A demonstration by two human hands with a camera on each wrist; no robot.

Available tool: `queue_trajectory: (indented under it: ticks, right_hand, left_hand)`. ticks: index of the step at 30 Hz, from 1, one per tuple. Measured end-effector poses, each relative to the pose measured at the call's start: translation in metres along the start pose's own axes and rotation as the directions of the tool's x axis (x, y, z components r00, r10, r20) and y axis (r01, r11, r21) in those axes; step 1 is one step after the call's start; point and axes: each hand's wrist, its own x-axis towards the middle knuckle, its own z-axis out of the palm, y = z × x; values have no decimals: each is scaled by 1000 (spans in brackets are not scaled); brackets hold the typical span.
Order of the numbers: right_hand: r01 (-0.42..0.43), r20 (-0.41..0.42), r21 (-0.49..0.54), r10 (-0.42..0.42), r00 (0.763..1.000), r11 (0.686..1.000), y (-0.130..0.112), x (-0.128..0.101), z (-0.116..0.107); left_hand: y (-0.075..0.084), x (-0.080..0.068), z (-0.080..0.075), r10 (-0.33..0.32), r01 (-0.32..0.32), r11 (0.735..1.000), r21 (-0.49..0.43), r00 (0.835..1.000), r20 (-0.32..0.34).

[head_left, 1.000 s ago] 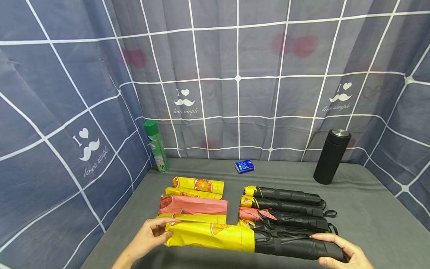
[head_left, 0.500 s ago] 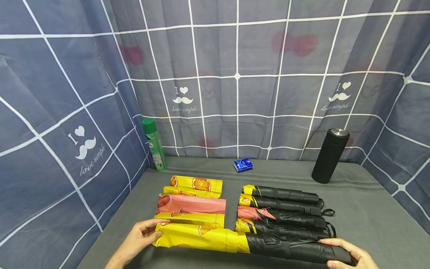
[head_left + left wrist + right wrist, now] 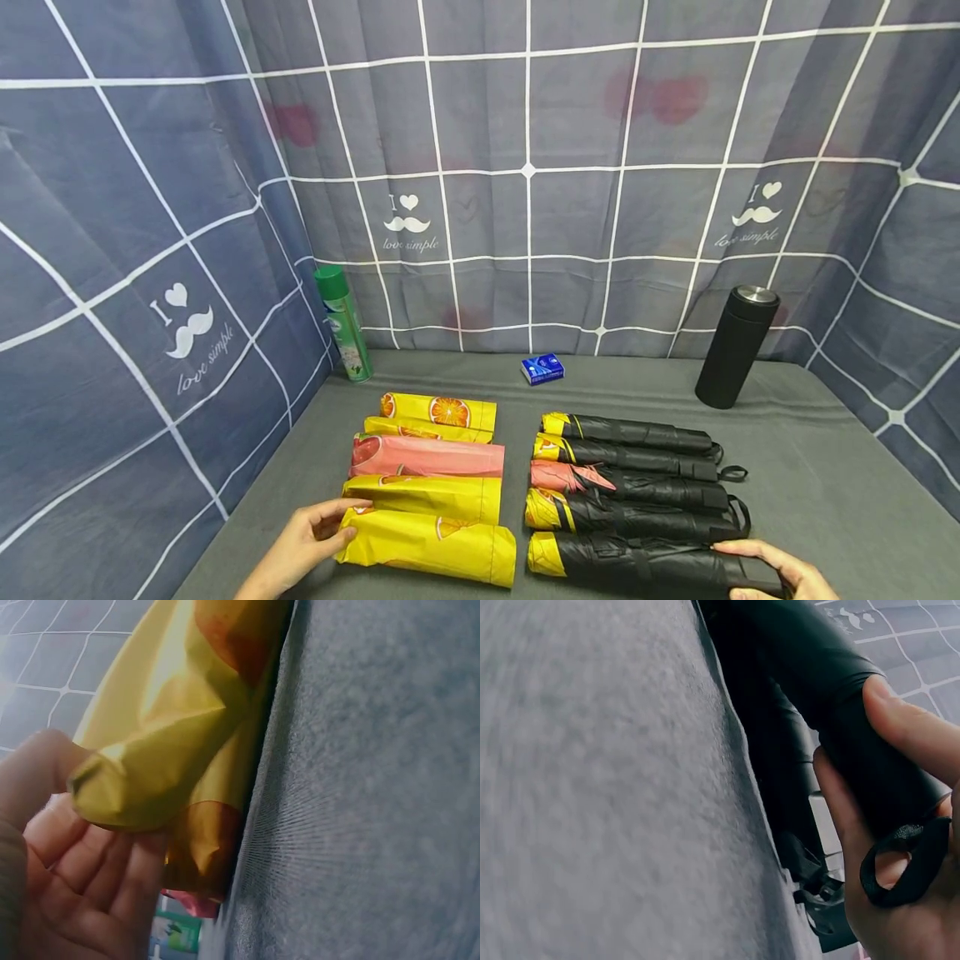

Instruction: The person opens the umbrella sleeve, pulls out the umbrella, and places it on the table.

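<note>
1. Left hand (image 3: 303, 543): at the near left of the grey bench (image 3: 825, 467), fingers (image 3: 90, 855) curled lightly about the closed end of the yellow sleeve (image 3: 427, 546), thumb on top
2. Yellow sleeve: lies flat on the bench, nearest of a column of five fabric sleeves (image 3: 427, 454), four yellow with orange slices and one pink
3. Right hand (image 3: 772, 575): at the near right, fingers (image 3: 900, 727) wrapped round the handle end of the black folded umbrella (image 3: 652, 567), its wrist loop (image 3: 904, 859) against the palm
4. Black folded umbrella: nearest of five folded umbrellas (image 3: 630, 467) in the right column, lying just right of the yellow sleeve and apart from it
5. Far edge: green spray can (image 3: 343, 323) at left, blue box (image 3: 542, 368) in the middle, black flask (image 3: 733, 347) at right, all upright before the checked cloth (image 3: 525, 167)
</note>
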Motion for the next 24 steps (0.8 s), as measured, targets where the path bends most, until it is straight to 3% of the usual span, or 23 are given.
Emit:
queue_trajectory:
  ticks: [4,6,8,10,12,14,16,19,22,24]
  right_hand:
    - [-118,10,-16,119,993,993,-4,0,0]
    - [-211,5,-33,212,977,977,-6,1,0]
    - [-291,-32,-108,289,957,951,-8,1,0]
    - [-320,-93,-254,306,947,913,-9,2,2]
    - [-295,-159,-441,250,955,848,-7,1,5]
    - [-232,-211,-614,126,969,755,-4,0,9]
    - [-179,-231,-714,14,973,677,-1,1,12]
    - [-94,-203,-765,-99,974,637,4,2,14]
    - [-52,-175,-787,-142,974,615,4,3,12]
    - [-69,-186,-801,-137,973,595,1,4,11]
  left_hand:
    - [-1,-1,0,-7,7,997,73,1000,-7]
    - [-1,-1,0,-18,20,993,112,1000,-21]
    - [-1,-1,-1,-40,44,988,145,999,-34]
    - [-1,-1,-1,-62,69,981,179,997,-43]
    - [-1,-2,-2,-82,90,974,208,996,-48]
    - [-2,-3,-2,-85,96,962,255,995,-53]
    - [-3,-6,-2,-92,107,948,298,994,-66]
    - [-2,-8,-2,-101,128,925,357,991,-92]
    - [1,-8,-1,-109,146,916,373,987,-117]
    - [4,-9,-2,-116,161,917,364,983,-143]
